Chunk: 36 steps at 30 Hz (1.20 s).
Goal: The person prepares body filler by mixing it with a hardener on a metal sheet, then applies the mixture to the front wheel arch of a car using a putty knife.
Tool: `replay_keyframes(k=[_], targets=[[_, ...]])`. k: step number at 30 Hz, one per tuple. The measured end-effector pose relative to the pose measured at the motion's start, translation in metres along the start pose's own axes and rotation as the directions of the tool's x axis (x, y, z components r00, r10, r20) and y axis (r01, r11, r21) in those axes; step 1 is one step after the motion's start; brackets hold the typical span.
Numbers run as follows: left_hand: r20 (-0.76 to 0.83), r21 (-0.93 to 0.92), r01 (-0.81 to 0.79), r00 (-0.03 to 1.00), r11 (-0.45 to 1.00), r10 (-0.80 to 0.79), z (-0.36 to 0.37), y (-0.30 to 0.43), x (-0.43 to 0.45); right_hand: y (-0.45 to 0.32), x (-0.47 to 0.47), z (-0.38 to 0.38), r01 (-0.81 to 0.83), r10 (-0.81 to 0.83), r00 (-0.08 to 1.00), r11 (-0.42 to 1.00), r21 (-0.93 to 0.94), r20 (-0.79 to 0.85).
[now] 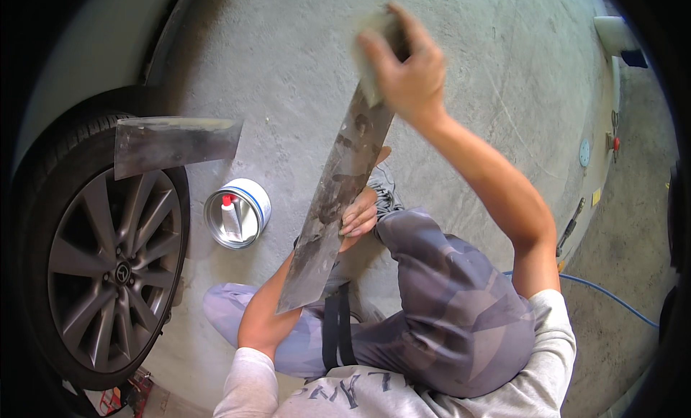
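Observation:
My left hand (360, 215) supports a long, narrow dark panel (334, 196) from beneath, its fingers showing at the right edge. Slanting across the view, the panel has a scuffed, patchy surface. At its upper end, my right hand (413, 72) grips a pale grey-green pad (370, 67), blurred by motion; what kind of pad it is I cannot tell. The pad overlaps the panel's top end and hides it. To the left is a second dark panel (178, 145) with a pale upper edge, in front of the tyre.
An open tin (265, 204) holding a red-capped tube (231, 221) stands on the concrete floor (302, 56). A car wheel (121, 272) fills the left side. At right lie a blue perforated disc (584, 152), a dark elongated tool (570, 229), a yellow piece (596, 197) and a blue hose (604, 294).

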<state>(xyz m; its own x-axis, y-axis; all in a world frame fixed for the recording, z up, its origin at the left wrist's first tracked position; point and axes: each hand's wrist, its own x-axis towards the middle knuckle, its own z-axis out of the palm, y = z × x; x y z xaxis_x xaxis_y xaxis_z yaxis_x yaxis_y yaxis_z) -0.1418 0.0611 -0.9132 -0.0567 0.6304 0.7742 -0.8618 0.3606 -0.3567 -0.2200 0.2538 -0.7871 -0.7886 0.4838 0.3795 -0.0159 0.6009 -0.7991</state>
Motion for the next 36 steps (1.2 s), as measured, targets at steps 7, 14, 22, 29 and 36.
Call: replay_keyframes(k=[7, 14, 22, 29, 36], targets=[[-0.187, 0.085, 0.106, 0.978, 0.991, -0.089, 0.025, 0.027, 0.022, -0.005, 0.008, -0.002, 0.241, -0.244, 0.970, 0.966, -0.093, -0.020], [-0.486, 0.727, -0.309, 0.401, 0.613, 0.777, 0.062, -0.008, 0.081, -0.058, -0.019, 0.018, 0.056, -0.061, 0.986, 0.998, 0.035, 0.156], [-0.372, 0.740, -0.518, 0.217, 0.430, 0.902, 0.040, 0.038, 0.065, -0.087, -0.051, 0.019, 0.305, -0.324, 0.939, 0.940, 0.155, 0.118], [-0.457, 0.888, 0.163, 0.202, 0.430, 0.866, 0.070, 0.076, 0.037, -0.116, -0.075, -0.016, 0.458, -0.670, 0.624, 0.730, 0.507, 0.402], [0.067, 0.560, 0.820, 0.103, -0.123, 0.992, 0.149, 0.063, 0.045, -0.030, -0.074, -0.037, 0.829, -0.802, 0.446, 0.538, 0.154, 0.398]])
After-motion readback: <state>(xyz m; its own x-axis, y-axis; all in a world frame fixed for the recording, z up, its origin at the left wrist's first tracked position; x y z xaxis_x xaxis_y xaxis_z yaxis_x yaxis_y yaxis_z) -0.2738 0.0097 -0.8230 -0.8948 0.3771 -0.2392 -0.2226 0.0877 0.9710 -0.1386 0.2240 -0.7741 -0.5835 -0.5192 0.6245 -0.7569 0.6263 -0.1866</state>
